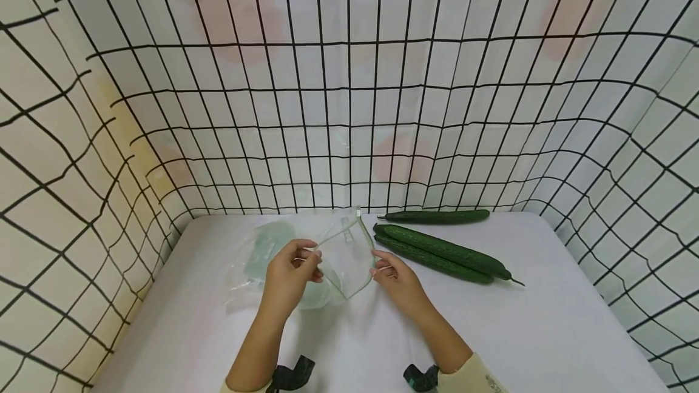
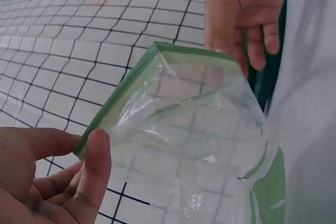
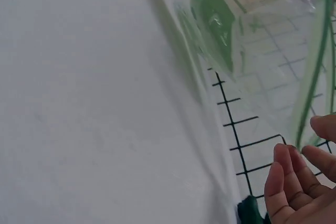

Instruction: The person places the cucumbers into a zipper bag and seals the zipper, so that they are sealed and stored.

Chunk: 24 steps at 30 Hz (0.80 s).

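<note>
A clear zip bag (image 1: 355, 262) with green edging along its mouth is held up over the table, its mouth spread wide. My left hand (image 1: 292, 268) pinches one side of the rim between thumb and fingers, as the left wrist view also shows at the green strip (image 2: 118, 95). On the opposite side, my right hand (image 1: 397, 278) holds the rim between thumb and index finger, with its other fingers loosely bent below. A green printed patch (image 3: 212, 24) shows on the bag's wall. Nothing is visible inside the bag.
More clear bags with pale green patches (image 1: 267, 250) lie on the white table (image 1: 207, 344) at the left. Two long cucumbers (image 1: 442, 247) lie side by side right of the hands, and a third cucumber (image 1: 437, 217) sits behind them. Black wire grid (image 1: 349, 108) surrounds the table.
</note>
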Motion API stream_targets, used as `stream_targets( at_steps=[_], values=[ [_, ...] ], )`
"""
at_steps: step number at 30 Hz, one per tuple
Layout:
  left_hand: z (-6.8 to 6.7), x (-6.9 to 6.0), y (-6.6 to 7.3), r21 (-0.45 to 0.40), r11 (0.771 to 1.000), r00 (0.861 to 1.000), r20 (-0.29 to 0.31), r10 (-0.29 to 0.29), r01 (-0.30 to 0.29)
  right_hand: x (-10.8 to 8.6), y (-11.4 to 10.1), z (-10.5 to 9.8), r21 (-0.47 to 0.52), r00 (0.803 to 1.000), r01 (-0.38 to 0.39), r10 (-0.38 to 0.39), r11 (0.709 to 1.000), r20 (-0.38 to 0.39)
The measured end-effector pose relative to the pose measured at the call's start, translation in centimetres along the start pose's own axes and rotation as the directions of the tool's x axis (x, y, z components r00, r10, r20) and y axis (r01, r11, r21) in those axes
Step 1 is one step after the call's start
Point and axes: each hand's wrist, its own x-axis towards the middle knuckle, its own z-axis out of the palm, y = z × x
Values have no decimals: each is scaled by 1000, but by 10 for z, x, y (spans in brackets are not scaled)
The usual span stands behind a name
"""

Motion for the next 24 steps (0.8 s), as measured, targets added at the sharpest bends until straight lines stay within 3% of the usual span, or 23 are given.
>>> stream_targets(
  at_steps=[5,13,24],
  values=[
    [-2,4,-2,-13,1000,1000,-15,-11,11,1,-5,-18,7,999,30,-30,1000,-20],
    [-4,6,-6,50,999,1000,-27,-12,13,2,-11,-49,-11,999,25,-25,1000,-22],
    [-8,9,-7,30,1000,999,-53,0,2,-4,-6,-90,-206,991,102,-117,973,-61]
  ],
)
